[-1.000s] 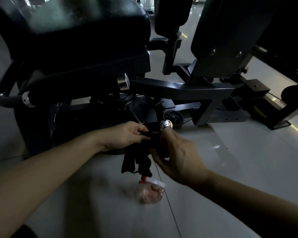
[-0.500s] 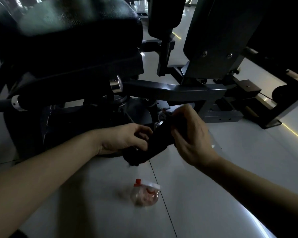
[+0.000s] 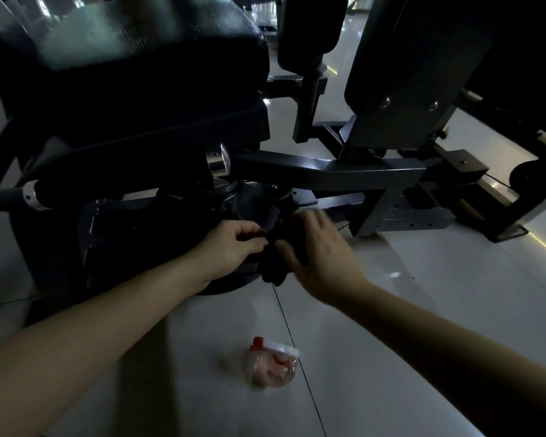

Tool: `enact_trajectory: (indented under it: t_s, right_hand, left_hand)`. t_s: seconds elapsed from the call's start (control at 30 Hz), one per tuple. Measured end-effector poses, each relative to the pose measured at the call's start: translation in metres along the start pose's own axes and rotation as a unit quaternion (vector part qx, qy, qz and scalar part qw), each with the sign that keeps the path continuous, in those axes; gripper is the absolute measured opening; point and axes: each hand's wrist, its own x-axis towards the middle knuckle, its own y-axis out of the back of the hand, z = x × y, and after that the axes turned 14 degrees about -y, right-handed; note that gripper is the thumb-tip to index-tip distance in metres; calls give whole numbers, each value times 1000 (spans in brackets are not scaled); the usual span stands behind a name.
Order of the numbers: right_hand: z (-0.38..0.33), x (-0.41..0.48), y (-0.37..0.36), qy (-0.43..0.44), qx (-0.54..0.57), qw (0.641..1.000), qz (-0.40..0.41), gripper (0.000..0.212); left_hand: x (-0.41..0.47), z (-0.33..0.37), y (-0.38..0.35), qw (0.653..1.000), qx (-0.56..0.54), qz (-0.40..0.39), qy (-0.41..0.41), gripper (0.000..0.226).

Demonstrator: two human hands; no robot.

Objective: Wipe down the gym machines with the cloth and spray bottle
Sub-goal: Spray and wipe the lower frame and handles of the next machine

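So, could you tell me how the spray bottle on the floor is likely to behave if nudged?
The spray bottle looks like clear plastic holding pinkish liquid, so probably light and not fragile. On the glossy floor tiles it would likely slide. Its white trigger head may make it apt to tip.

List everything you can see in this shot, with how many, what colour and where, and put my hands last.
gym machine frame: one, dark grey, across the middle, standing on the floor
seat pad: one, black, upper left
upright pads: two, black, top middle and upper right
chrome knob: one, silver, below the seat pad's edge
spray bottle: one, clear with red and white top, on the floor nearest the person, untouched
floor: light grey tiles
cloth: one, black, between both hands by the machine's base
left hand: pinches the cloth
right hand: holds the cloth, blurred
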Motion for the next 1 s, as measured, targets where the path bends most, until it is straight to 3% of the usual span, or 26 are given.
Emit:
enact_trajectory:
  t_s: [0.1, 0.23, 0.37, 0.5, 0.57, 0.77, 0.93, 1.0]
  right_hand:
    - [11, 15, -13, 109, -152, 981, 41, 45]
    - [12, 26, -12, 122, -205, 967, 88, 38]
    - [-7, 20, -11, 6, -175, 983, 64, 33]
    - [-14, 34, -15, -191, -28, 981, -35, 41]
    - [-14, 38, -17, -224, 22, 972, -60, 47]
    - [-4, 23, -8, 12, -144, 989, 19, 38]
    - [16, 37, 4, 202, -233, 951, -21, 52]
    - [21, 41, 5, 235, -244, 941, -11, 48]
  left_hand:
    - [3, -5, -2, 1000, -16, 23, 14, 16]
    - [8, -14, -2, 999, 12, 29, 7, 16]
    - [17, -26, -1, 987, 144, 4, -69, 32]
    - [20, -36, -1, 933, 315, -34, -170, 37]
    - [20, -33, -1, 912, 362, -39, -191, 36]
    - [20, -34, 9, 920, 343, -72, -174, 16]
    - [21, -30, 6, 949, 274, -63, -146, 21]
    - [21, -32, 7, 953, 263, -68, -137, 22]
